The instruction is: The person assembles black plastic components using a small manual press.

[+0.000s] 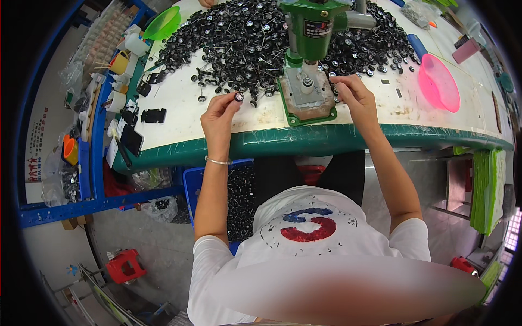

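green-edged white table | heaped black wheels | green press | pink bowl, right | green bowl, far left

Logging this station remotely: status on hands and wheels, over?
Left hand pinching a black wheel. Right hand beside green press, grip unclear. Another wheel at the press base. Wheel pile crowds both sides of press.

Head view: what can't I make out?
Head view:
Green press: top cut off by the upper edge.
Another person's hand: mostly cut off there too.
Blue bin: partly covered by the left forearm.
Heaped wheels: lower ones buried under others.
Right hand: too small to tell whether holding anything.
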Tool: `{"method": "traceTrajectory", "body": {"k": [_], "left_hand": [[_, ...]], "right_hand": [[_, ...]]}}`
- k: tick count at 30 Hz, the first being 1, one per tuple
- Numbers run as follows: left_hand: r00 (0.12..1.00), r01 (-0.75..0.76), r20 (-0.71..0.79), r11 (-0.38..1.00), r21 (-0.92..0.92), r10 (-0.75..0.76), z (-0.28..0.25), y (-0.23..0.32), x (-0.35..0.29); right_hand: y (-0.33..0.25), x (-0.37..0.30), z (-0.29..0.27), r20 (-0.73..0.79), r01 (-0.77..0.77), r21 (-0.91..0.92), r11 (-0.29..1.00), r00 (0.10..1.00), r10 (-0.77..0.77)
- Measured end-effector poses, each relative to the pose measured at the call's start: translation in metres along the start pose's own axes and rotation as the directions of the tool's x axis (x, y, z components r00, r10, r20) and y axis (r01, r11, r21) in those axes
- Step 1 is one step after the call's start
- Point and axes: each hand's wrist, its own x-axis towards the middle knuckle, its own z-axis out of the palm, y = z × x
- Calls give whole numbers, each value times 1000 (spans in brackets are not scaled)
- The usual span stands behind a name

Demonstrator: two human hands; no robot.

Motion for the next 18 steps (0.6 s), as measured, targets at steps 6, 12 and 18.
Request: {"method": "traceTrajectory", "body": {"k": [6, 12, 18], "left_hand": [[970, 231, 104, 962, -144, -218, 57, 24, -21], [973, 142, 198, 986, -92, -122, 103, 28, 8], [954, 214, 258, 946, -242, -150, 126, 41, 13]], "right_hand": [[-15, 9, -14, 26, 1, -18, 1000, 1000, -1], [-55, 60, -37, -33, 33, -56, 998, 999, -35], [-90, 120, -40, -36, 351, -141, 926, 933, -359]]}}
